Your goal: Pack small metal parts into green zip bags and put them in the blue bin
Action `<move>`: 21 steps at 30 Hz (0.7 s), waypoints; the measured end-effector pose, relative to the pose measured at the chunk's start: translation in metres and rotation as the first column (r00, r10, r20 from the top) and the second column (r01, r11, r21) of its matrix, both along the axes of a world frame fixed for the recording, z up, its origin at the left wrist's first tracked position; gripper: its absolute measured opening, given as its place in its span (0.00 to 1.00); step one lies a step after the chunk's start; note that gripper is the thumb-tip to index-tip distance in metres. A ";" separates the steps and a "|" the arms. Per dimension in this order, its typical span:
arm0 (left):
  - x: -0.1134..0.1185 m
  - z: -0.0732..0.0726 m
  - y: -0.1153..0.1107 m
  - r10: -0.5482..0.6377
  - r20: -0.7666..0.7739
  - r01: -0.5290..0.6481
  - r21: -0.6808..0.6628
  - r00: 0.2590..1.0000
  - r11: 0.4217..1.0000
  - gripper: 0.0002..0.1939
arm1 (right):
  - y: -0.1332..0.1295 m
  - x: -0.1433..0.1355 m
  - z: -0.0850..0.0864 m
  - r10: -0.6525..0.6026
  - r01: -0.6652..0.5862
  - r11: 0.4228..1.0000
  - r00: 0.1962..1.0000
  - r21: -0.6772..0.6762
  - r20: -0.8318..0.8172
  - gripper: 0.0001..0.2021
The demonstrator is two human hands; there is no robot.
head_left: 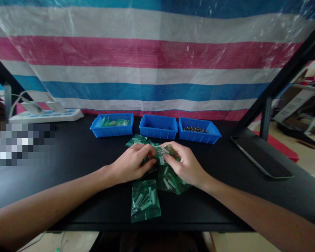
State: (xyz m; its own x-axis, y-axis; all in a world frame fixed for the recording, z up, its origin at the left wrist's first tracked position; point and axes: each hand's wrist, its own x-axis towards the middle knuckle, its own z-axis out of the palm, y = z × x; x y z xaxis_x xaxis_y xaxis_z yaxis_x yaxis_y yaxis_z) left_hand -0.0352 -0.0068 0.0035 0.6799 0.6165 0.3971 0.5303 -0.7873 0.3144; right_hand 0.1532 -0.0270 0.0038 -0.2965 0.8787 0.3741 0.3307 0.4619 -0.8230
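My left hand [136, 161] is at the middle of the black table, thumb and fingers curled toward each other at the edge of a green bag. My right hand [183, 163] is closed on a small clear green bag [162, 150] with pale pieces in it. Beneath my right hand lies another green bag [169, 180] with pale strips. Nearer the front edge a green bag [145, 201] lies flat, full of pale sticks. One more green bag [137, 140] rests behind my left hand. Whether my left fingertips grip the film is hard to make out.
Three blue bins stand behind the hands: the left bin [112, 132] holds green packets, the middle bin [159, 133] a few dark bits, the right bin [199, 137] metal parts. A phone [261, 155] lies right, a power strip [47, 116] back left. Striped sheeting [147, 52] hangs behind.
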 end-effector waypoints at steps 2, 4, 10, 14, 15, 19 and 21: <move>0.000 0.000 0.000 -0.002 0.001 0.002 0.004 1.000 1.000 0.02 | 0.000 0.000 -0.001 0.003 -0.003 1.000 1.000 0.002 0.000 0.10; 0.000 0.000 0.000 -0.005 0.003 0.005 0.005 1.000 1.000 0.02 | 0.000 -0.001 -0.001 0.004 -0.004 1.000 1.000 0.008 0.000 0.11; 0.000 -0.001 0.001 -0.002 0.011 0.002 -0.001 1.000 1.000 0.02 | -0.002 -0.002 0.002 -0.005 0.005 1.000 1.000 0.008 0.003 0.10; 0.000 -0.001 0.001 0.013 0.031 -0.014 0.007 0.999 1.000 0.02 | 0.001 0.002 0.003 -0.045 0.045 0.999 0.999 0.029 -0.004 0.09; 0.000 0.000 0.000 0.019 0.036 -0.020 0.003 0.999 1.000 0.03 | 0.002 0.003 0.003 -0.067 0.068 0.997 0.998 0.045 -0.011 0.08; 0.000 0.002 -0.002 0.030 0.106 -0.013 -0.156 0.994 0.988 0.07 | 0.005 0.009 0.005 -0.127 0.126 0.970 0.992 0.209 -0.008 0.08; 0.000 0.003 -0.003 0.055 0.187 0.005 -0.307 0.981 0.952 0.13 | 0.003 0.009 0.006 -0.093 0.073 0.938 0.995 0.338 0.043 0.08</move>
State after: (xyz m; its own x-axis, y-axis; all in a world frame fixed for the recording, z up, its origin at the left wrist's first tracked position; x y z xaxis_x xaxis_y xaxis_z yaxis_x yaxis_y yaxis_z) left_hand -0.0351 -0.0102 0.0070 0.5928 0.7440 0.3084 0.4546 -0.6252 0.6344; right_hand 0.1626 -0.0244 0.0102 -0.2576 0.7278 0.6356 0.4216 0.6765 -0.6038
